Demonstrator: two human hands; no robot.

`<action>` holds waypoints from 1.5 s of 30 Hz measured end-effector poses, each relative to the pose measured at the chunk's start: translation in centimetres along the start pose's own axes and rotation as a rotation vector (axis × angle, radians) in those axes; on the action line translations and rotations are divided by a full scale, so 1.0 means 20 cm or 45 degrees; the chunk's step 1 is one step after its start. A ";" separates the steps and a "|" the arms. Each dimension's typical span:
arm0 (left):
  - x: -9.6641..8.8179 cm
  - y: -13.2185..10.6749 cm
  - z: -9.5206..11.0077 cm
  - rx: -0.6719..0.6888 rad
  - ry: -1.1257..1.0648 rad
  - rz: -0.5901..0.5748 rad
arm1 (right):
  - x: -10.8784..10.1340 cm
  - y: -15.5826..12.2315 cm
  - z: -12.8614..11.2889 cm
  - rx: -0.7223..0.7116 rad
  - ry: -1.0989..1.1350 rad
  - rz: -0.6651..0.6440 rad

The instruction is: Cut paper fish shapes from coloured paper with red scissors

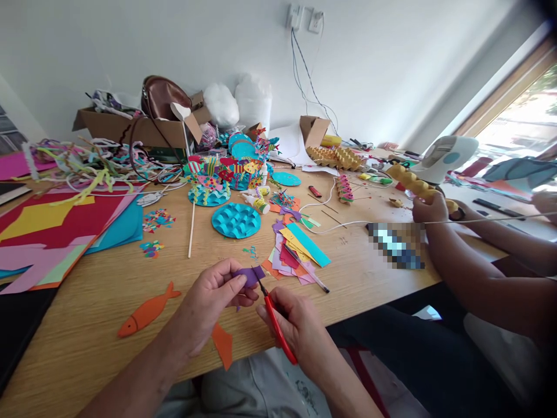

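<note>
Pinched between the thumb and fingers of my left hand [221,287] is a small piece of purple paper [255,274]. My right hand [296,325] grips scissors [277,328] with red handles, and their dark blades meet the edge of the purple piece. An orange paper fish [148,310] with a drawn eye and gill line lies left of my left hand. Below that hand, an orange paper scrap [223,346] sits at the table's front edge. Beyond my hands are stacked coloured paper strips [300,249] with a pen [307,268] across them.
A blue scalloped disc [236,220], glue bottles [257,203] and fish decorations stand mid-table. Coloured sheets [47,223] and a pipe-cleaner pile [87,165] lie left. On the right, another person's hands [430,210] hold a yellow egg-carton strip [411,180]; a white cord [339,225] crosses the table.
</note>
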State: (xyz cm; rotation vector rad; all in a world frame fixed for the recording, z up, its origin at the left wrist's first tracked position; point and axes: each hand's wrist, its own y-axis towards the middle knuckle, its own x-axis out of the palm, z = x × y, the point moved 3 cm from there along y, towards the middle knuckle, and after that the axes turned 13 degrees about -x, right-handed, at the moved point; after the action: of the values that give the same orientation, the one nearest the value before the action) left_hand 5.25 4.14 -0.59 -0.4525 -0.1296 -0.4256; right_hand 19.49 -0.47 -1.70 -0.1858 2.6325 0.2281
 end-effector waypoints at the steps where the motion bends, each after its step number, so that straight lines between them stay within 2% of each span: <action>1: 0.00 0.00 0.00 -0.008 0.002 -0.004 | 0.00 0.00 0.01 0.003 -0.002 -0.002; 8: 0.00 0.00 -0.01 -0.017 0.041 0.032 | -0.01 -0.03 0.00 0.046 0.017 0.007; 13: -0.01 0.00 0.02 0.015 0.061 0.109 | -0.03 -0.06 -0.06 0.016 -0.076 -0.101; 20: 0.01 -0.02 0.04 0.018 0.069 0.076 | -0.04 -0.05 -0.09 -0.030 -0.221 -0.140; 31: 0.02 -0.02 0.04 0.012 0.117 0.036 | -0.03 -0.02 -0.08 -0.039 -0.209 -0.112; 45: 0.00 0.00 0.02 -0.013 0.091 0.024 | -0.03 -0.03 -0.02 -0.061 -0.164 -0.030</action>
State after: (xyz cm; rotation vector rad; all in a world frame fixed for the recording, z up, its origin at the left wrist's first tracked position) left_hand 5.27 4.31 -0.17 -0.4474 -0.0542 -0.4236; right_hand 19.94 -1.01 -1.11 -0.2113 2.4974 0.2858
